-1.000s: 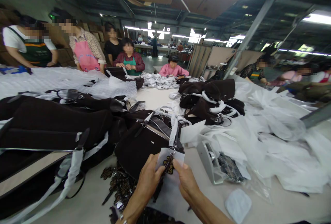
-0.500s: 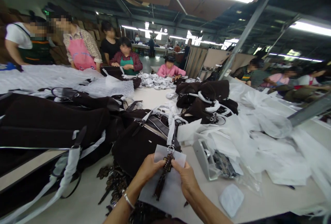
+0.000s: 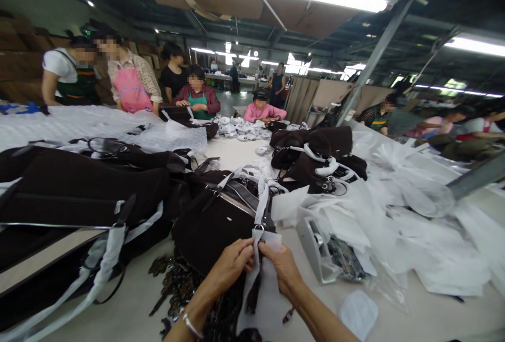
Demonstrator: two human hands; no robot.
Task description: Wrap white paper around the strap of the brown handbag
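Note:
My left hand (image 3: pixel 232 264) and my right hand (image 3: pixel 282 267) meet at the near edge of the table, both pinching a sheet of white tissue paper (image 3: pixel 265 300) folded around a dark leopard-print tassel charm (image 3: pixel 253 292). The charm hangs from a metal ring (image 3: pixel 259 228) on a dark brown suede handbag (image 3: pixel 215 222) lying just beyond my hands. The bag's strap is wrapped in white paper. A pile of more leopard-print tassels (image 3: pixel 179 285) lies under my left forearm.
Several more brown handbags lie at left (image 3: pixel 79 187) and mid-table (image 3: pixel 315 155). A grey tape dispenser (image 3: pixel 313 247) and a white pad (image 3: pixel 358 313) sit to my right. White wrapping sheets (image 3: pixel 414 210) cover the right side. Co-workers stand and sit along the far edge.
The tissue sheet has been folded narrower around the tassel, which now hangs straight down and mostly covered. My hands have closed in toward each other under the ring.

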